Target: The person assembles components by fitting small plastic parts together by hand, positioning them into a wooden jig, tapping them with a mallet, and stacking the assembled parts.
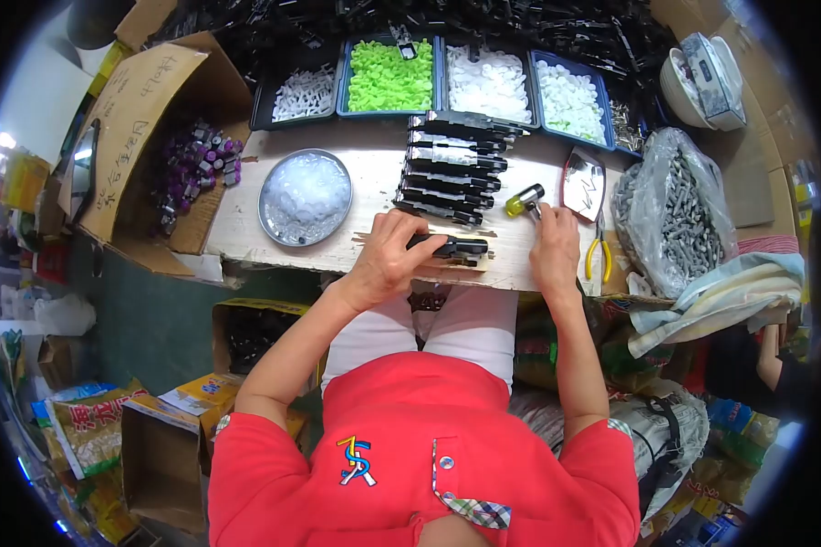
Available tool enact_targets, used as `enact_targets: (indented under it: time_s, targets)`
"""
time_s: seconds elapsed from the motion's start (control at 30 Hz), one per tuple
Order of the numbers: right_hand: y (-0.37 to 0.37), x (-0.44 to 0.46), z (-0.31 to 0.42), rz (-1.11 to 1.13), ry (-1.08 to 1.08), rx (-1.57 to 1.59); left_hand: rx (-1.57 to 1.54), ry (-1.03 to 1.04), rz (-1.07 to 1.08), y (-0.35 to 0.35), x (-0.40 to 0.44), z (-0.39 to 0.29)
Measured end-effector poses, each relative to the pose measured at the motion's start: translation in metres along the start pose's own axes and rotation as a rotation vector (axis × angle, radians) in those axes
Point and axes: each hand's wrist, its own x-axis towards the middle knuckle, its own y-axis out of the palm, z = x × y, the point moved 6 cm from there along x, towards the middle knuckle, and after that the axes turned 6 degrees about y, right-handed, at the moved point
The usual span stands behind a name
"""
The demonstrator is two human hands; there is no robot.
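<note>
My left hand is closed on a black plastic part, fingers at its left end, near the table's front edge. Just beyond it lies a row of several similar black parts, some with silvery pieces on them. My right hand is to the right, its fingers curled down; what they hold, if anything, is hidden. At its fingertips is a short yellow-and-black handle, perhaps touching them. Yellow-handled pliers lie to the right of that hand.
Trays of white pieces, green pieces and more white pieces line the back. A round dish of clear pieces stands left, beside a cardboard box with purple parts. A plastic bag of grey parts sits right.
</note>
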Motion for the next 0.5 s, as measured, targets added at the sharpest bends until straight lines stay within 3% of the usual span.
enact_targets:
  time_s: [0.27,0.33,0.5]
  targets:
    - [-0.070,-0.019,-0.024,-0.429,-0.018,0.078,0.248,0.089,-0.234,-0.017,0.077,0.034]
    - [-0.087,-0.036,-0.046,-0.518,0.121,0.205,0.282,0.092,-0.248,-0.011,0.088,0.042]
    - [-0.116,-0.054,-0.055,-0.438,0.224,0.425,0.354,0.037,-0.175,0.001,0.095,0.050]
